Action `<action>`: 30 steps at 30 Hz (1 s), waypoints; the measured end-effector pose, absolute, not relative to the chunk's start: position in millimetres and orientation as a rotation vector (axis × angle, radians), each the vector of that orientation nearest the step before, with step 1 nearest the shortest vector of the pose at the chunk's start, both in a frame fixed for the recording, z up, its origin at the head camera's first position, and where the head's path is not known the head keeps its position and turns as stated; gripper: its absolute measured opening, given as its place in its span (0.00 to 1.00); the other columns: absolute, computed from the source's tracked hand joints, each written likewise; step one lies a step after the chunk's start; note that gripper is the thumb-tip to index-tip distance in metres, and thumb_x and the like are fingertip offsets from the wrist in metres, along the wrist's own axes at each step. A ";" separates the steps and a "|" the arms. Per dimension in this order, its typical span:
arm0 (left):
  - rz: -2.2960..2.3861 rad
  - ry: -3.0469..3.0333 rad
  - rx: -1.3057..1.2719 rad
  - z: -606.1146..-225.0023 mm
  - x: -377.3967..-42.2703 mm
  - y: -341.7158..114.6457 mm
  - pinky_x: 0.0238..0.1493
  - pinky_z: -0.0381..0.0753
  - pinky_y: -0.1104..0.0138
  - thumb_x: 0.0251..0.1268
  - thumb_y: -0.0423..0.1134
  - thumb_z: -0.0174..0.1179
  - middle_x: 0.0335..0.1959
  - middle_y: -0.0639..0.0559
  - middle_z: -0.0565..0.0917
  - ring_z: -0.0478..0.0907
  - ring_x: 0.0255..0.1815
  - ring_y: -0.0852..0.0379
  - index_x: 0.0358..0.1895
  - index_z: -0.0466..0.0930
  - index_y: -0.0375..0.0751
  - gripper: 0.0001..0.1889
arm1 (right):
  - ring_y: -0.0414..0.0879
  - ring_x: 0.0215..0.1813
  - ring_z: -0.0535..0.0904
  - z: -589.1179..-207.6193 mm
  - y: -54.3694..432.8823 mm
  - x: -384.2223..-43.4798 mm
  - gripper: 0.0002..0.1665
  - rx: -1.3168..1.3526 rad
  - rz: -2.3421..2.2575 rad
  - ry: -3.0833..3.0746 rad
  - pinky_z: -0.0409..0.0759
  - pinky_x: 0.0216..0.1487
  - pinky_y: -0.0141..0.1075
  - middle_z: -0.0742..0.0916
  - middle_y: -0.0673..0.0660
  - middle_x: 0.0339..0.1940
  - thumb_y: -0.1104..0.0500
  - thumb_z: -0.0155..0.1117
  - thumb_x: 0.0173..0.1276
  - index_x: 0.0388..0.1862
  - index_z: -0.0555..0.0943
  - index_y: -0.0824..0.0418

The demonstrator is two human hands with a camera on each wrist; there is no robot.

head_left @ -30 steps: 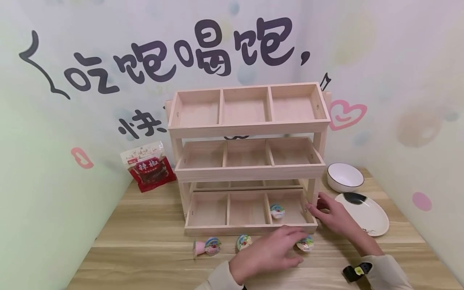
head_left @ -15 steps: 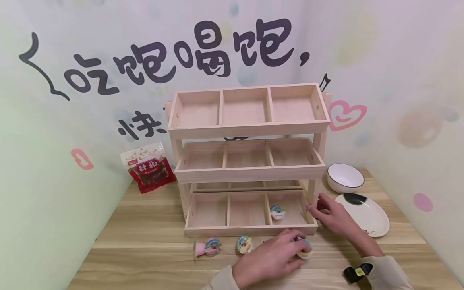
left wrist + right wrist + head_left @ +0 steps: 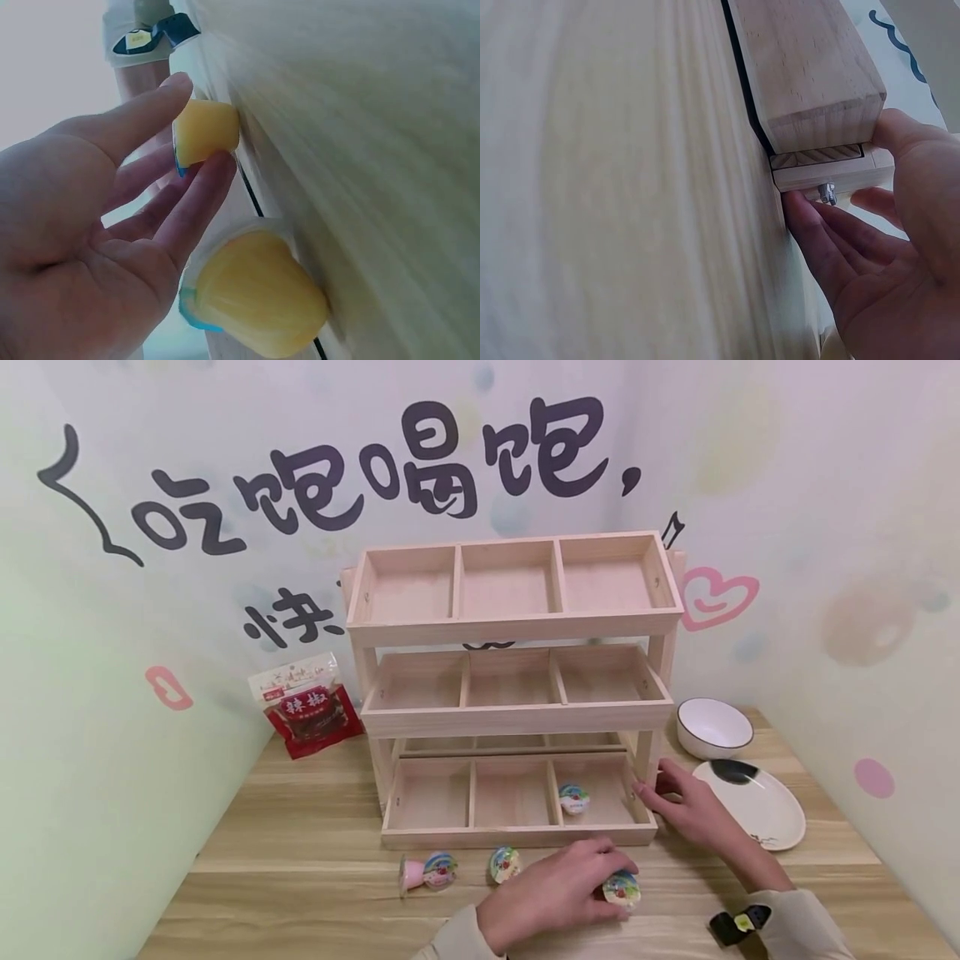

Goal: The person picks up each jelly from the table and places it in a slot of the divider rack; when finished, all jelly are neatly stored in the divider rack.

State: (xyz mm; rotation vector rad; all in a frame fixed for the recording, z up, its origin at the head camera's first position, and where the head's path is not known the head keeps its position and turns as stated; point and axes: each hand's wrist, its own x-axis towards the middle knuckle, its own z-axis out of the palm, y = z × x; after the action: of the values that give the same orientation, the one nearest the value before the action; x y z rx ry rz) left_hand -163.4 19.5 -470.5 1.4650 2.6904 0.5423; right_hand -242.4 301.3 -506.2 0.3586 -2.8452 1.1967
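My left hand (image 3: pixel 558 889) pinches a jelly cup (image 3: pixel 622 891) between thumb and fingers, in front of the wooden shelf's bottom tier. The left wrist view shows the cup's yellow body (image 3: pixel 208 131) there, with another yellow jelly cup (image 3: pixel 255 300) close below the fingers. My right hand (image 3: pixel 693 806) grips the lower right side of the three-tier wooden shelf (image 3: pixel 517 837). Up close, the right thumb and fingers go round the wooden end piece (image 3: pixel 832 176), near a metal bolt. One jelly cup (image 3: pixel 573 799) sits in the bottom tier's right compartment.
Left of my left hand lie a jelly cup (image 3: pixel 506 864), a pink cup (image 3: pixel 411 875) and a cup with its printed lid showing (image 3: pixel 440 870). A red snack bag (image 3: pixel 311 710) leans at the back left. A bowl (image 3: pixel 715 727) and an oval plate (image 3: pixel 772 810) stand right.
My left hand has reached the rightmost jelly cup, taken hold of it and drawn it slightly toward the table's front. The right hand has stayed at the shelf's side.
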 end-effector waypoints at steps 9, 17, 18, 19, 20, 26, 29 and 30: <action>0.535 2.686 1.481 -446.0 -175.9 21.4 0.54 0.73 0.85 0.71 0.51 0.72 0.58 0.61 0.83 0.77 0.53 0.73 0.65 0.84 0.53 0.22 | 0.54 0.56 0.89 -506.2 302.2 -241.6 0.29 0.342 1.212 -2.837 0.86 0.49 0.35 0.91 0.62 0.56 0.44 0.66 0.81 0.72 0.75 0.58; 0.670 2.641 1.406 -421.7 -208.4 17.5 0.44 0.74 0.86 0.66 0.44 0.75 0.51 0.59 0.85 0.76 0.45 0.72 0.62 0.85 0.48 0.22 | 0.54 0.55 0.90 -509.6 302.5 -243.3 0.26 0.377 1.210 -2.811 0.86 0.48 0.34 0.92 0.61 0.54 0.45 0.66 0.82 0.68 0.77 0.58; 0.689 2.639 1.402 -419.5 -212.4 16.9 0.43 0.74 0.86 0.65 0.43 0.76 0.49 0.58 0.85 0.76 0.43 0.72 0.61 0.85 0.47 0.22 | 0.53 0.55 0.90 -509.8 302.8 -243.2 0.26 0.381 1.206 -2.812 0.87 0.49 0.34 0.92 0.61 0.54 0.45 0.66 0.82 0.69 0.77 0.58; 0.700 2.644 1.405 -416.9 -216.7 16.4 0.43 0.74 0.85 0.64 0.43 0.76 0.48 0.57 0.86 0.77 0.43 0.71 0.60 0.86 0.46 0.22 | 0.53 0.55 0.90 -510.1 303.1 -243.3 0.27 0.379 1.201 -2.813 0.87 0.49 0.34 0.92 0.61 0.55 0.45 0.67 0.82 0.69 0.77 0.58; 0.710 2.647 1.396 -414.5 -220.7 15.5 0.43 0.74 0.85 0.65 0.43 0.76 0.48 0.58 0.86 0.77 0.43 0.71 0.60 0.86 0.46 0.21 | 0.53 0.55 0.90 -510.3 303.7 -243.4 0.27 0.385 1.198 -2.813 0.87 0.49 0.34 0.92 0.61 0.55 0.45 0.66 0.82 0.69 0.77 0.58; 0.774 2.683 1.351 -405.0 -245.0 12.6 0.45 0.77 0.83 0.69 0.48 0.74 0.49 0.58 0.88 0.79 0.44 0.69 0.58 0.85 0.46 0.19 | 0.53 0.54 0.90 -509.6 304.5 -244.4 0.25 0.415 1.215 -2.799 0.88 0.48 0.35 0.92 0.62 0.54 0.46 0.67 0.82 0.68 0.78 0.58; 0.806 2.684 1.289 -406.1 -256.1 14.8 0.47 0.79 0.81 0.70 0.47 0.74 0.50 0.57 0.89 0.80 0.45 0.69 0.59 0.85 0.45 0.19 | 0.53 0.53 0.91 -509.4 303.7 -244.3 0.23 0.411 1.222 -2.796 0.88 0.48 0.34 0.92 0.61 0.54 0.47 0.67 0.82 0.66 0.79 0.57; 0.815 2.681 1.267 -407.4 -259.7 16.2 0.48 0.80 0.80 0.70 0.47 0.74 0.51 0.57 0.89 0.81 0.46 0.69 0.59 0.85 0.45 0.19 | 0.53 0.53 0.91 -509.4 303.8 -244.4 0.23 0.410 1.221 -2.798 0.88 0.48 0.34 0.92 0.61 0.54 0.46 0.67 0.82 0.66 0.79 0.57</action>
State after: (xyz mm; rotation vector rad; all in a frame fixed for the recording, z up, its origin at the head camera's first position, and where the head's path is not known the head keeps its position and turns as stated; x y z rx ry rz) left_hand -259.7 16.2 -407.4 1.2668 2.6810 0.8151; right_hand -244.4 303.8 -509.4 0.4098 -2.7975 1.2208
